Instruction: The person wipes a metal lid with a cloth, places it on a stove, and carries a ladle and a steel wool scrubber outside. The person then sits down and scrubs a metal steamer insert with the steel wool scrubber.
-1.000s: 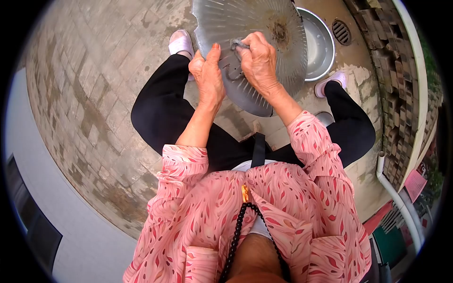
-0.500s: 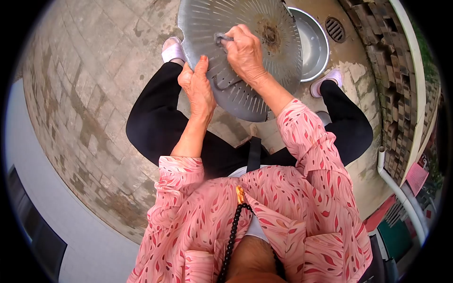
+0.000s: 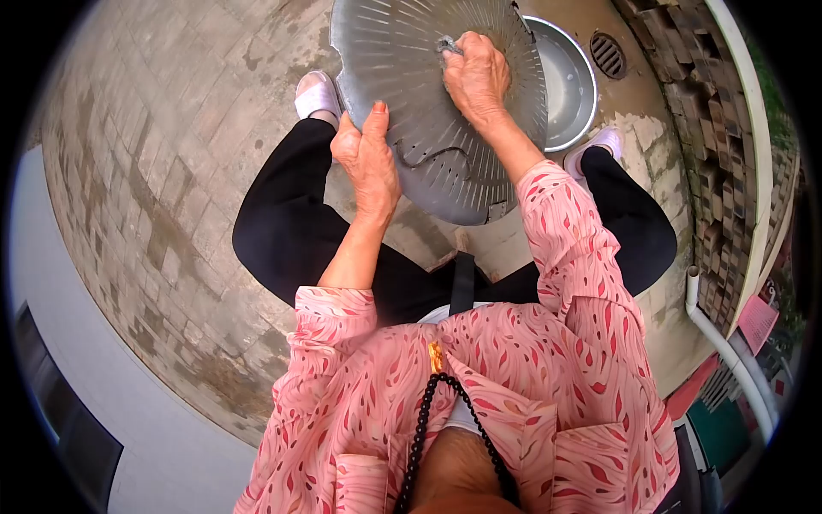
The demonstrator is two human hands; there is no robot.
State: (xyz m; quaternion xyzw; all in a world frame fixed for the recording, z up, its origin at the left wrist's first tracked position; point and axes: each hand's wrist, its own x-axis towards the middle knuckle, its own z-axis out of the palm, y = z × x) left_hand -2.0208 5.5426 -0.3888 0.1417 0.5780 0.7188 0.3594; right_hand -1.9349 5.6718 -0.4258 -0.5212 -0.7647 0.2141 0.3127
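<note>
A large round metal disc (image 3: 385, 51) with rows of slots, like a steamer plate, tilts in front of my knees. My left hand (image 3: 368, 158) grips its near left edge, thumb on top and the other fingers partly hidden. Near the middle of the disc, my right hand (image 3: 477, 79) is closed on a grey scouring pad (image 3: 447, 45) pressed against the surface. A thin dark curved handle (image 3: 449, 156) lies on the disc's lower part. Behind its right side stands a metal basin (image 3: 578, 94), which the disc partly covers.
Wet paving (image 3: 163, 171) spreads out on the left. A round floor drain (image 3: 608, 53) lies past the basin, beside a stack of bricks (image 3: 702, 128). On the right runs a white pipe (image 3: 728, 351). My slippered feet flank the disc.
My right hand has slid the scouring pad to the right and slightly away from me, over the disc's middle. My left hand and the disc's edge have shifted slightly right.
</note>
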